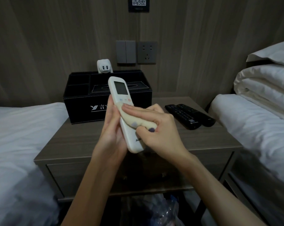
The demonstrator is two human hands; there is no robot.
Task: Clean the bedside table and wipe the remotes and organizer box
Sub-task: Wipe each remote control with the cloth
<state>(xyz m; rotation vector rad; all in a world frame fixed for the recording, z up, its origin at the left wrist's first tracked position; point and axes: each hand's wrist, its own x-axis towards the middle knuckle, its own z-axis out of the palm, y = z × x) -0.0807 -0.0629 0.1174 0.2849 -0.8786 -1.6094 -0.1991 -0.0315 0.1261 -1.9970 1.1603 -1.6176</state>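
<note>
1. We are cupping the white air-conditioner remote (130, 136) in our left hand (112, 128), fingers curled behind it, holding it tilted above the table (82, 136) with its screen end pointing to the wall.
2. Our right hand (157, 128) is gripping a cream cloth (147, 123), with the fingers pressing it flat across the remote's middle.
3. The black organizer box (82, 101) is sitting at the back left of the wood-grain table, with a white plug adapter (103, 66) showing just behind it.
4. A pair of black remotes (187, 116) is lying side by side, touching, at the back right of the table.
5. A wall switch (125, 52) and a socket (147, 53) are sitting on the panelled wall above.
6. White beds are flanking the table, the left bed (16, 136) and the right bed (252, 128), the latter carrying a folded duvet (265, 92).
</note>
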